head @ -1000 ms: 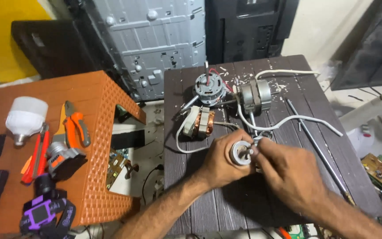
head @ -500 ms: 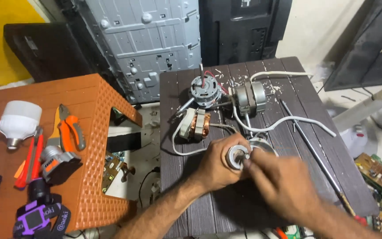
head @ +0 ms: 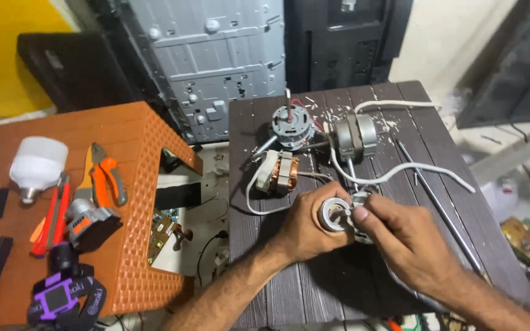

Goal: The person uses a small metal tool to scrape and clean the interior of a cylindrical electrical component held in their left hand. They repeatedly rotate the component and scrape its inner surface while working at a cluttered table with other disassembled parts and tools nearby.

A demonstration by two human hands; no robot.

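Dark slatted desk (head: 289, 294), loose motor parts strewn about. Left hand (head: 305, 230) clamped around small round metal motor cap (head: 334, 216), held just above desk. Right hand (head: 400, 236) fingertips pinched at its centre. Likely rigid, dense, smooth; grip by rim.

Repair workshop: dismantled motor parts (head: 292, 125), pliers (head: 102, 171), circuit boards (head: 164, 224).

Dark slatted table (head: 314, 294): copper-wound stator (head: 279, 171) left-centre, motor end cap (head: 292, 124) and grey motor (head: 354, 137) near far edge, white cable (head: 418, 168), metal rod (head: 440, 208) along right edge.
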